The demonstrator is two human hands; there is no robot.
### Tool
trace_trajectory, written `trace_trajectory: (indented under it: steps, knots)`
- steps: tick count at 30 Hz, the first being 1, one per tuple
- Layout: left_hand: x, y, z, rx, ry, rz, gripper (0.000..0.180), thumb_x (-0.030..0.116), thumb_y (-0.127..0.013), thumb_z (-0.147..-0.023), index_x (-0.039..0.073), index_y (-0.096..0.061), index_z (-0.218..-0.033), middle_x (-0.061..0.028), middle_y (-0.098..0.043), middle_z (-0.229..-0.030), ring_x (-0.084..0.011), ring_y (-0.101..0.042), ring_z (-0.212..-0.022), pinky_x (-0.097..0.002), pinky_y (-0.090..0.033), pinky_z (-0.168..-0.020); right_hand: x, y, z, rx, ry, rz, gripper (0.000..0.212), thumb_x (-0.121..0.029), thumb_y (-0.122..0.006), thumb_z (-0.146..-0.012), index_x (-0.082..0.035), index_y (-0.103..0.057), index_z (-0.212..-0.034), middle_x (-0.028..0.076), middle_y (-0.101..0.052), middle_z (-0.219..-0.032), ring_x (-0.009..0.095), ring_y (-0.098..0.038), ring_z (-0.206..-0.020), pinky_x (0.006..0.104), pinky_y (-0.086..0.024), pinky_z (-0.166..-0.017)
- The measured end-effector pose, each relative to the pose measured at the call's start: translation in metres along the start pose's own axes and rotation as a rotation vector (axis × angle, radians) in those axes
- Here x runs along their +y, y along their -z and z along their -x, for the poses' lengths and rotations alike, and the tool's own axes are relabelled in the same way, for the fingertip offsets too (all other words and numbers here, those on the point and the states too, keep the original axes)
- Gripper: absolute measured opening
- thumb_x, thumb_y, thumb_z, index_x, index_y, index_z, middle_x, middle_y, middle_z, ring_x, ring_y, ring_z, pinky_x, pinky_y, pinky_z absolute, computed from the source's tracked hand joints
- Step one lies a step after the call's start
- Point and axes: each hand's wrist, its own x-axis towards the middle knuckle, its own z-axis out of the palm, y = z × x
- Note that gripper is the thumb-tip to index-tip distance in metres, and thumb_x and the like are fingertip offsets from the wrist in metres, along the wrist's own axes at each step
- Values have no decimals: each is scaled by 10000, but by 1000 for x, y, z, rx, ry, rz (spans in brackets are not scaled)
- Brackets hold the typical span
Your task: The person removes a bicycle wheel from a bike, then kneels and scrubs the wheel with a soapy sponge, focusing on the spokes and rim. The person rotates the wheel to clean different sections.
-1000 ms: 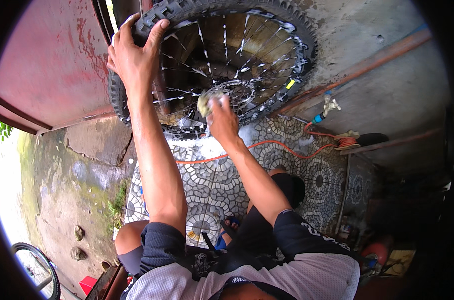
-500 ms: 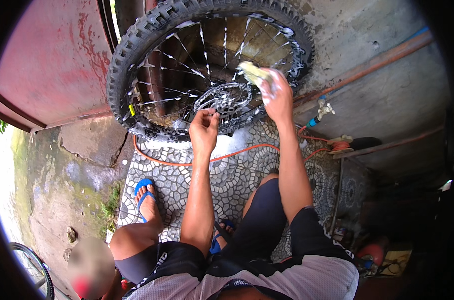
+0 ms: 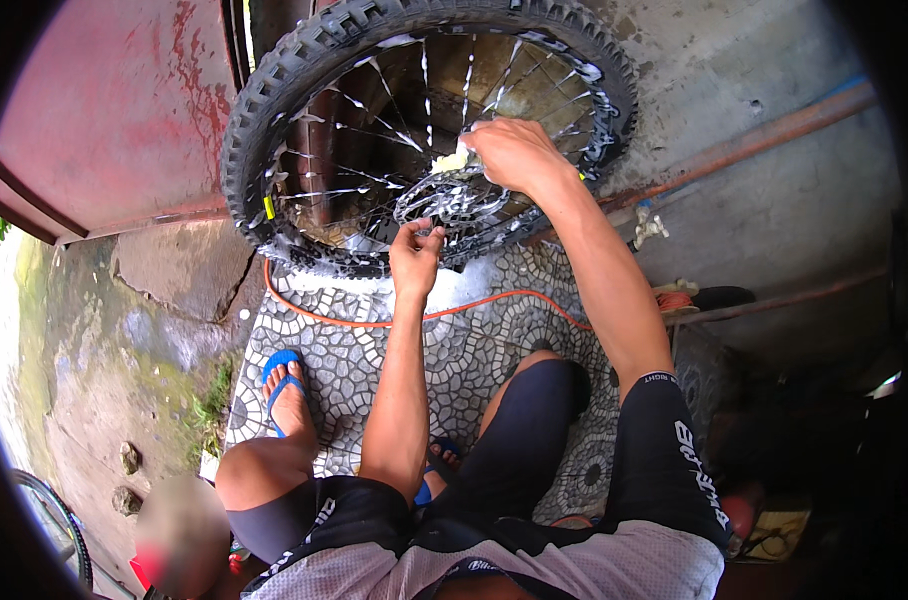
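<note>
Head view: the right hand (image 3: 519, 158) is closed on a pale yellow sponge (image 3: 451, 161) at the far edge of the foamy disc (image 3: 469, 202) — the left hand (image 3: 414, 262), thumb and fingers drawn in, sits at the disc's near side, though whether it grips anything I cannot tell. Behind them the foam-streaked bicycle wheel (image 3: 274, 100) is beside a grey wall (image 3: 734, 90) — nearer, an orange hose (image 3: 479, 300) crosses the patterned tile floor (image 3: 349, 370)

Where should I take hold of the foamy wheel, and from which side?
Likely best by the knobby tire, at its left edge, coming from the left: it curves outward there, thick and largely foam-free, whereas the thin spokes are foamy. The left hand and right hand leave that edge uncovered.
</note>
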Motion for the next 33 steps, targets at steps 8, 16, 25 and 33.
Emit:
trace_trajectory:
  steps: [8, 16, 25, 33]
  knots:
    - [13, -8, 2, -20, 20, 359, 367, 184, -752, -980, 54, -607, -1292, -32, -683, -785, -93, -580, -587, -240, -424, -512, -18, 17, -24, -272, -55, 132, 287, -34, -639, -862, -67, -735, -1131, 172, -760, -1122, 377, -715, -1100, 495, -567, -926]
    - [7, -18, -2, -241, 203, 973, 369, 168, -663, -1033, 181, -513, -1369, -42, -637, -785, -152, -566, -558, -290, -453, -499, -16, 1, -34, -232, -24, -138, 303, -80, -606, -924, -134, -669, -1216, 139, -770, -1120, 366, -727, -1094, 490, -565, -904]
    - [-5, -15, -24, -356, 202, 1101, 128, 184, -649, -1044, 194, -561, -1137, 1, -616, -775, -130, -553, -578, -284, -442, -528, 4, -5, -20, -241, 52, -132, 263, -105, -640, -892, -148, -719, -1139, 169, -762, -1068, 402, -711, -1072, 506, -559, -877]
    - [0, -14, -20, -275, 201, 986, 109, 199, -677, -1030, 169, -572, -1022, 10, -620, -731, -115, -537, -541, -264, -442, -508, 15, -18, -20, -368, 66, -268, 411, -324, -761, -868, -105, -727, -1214, 179, -685, -1262, 395, -655, -1186, 473, -522, -991]
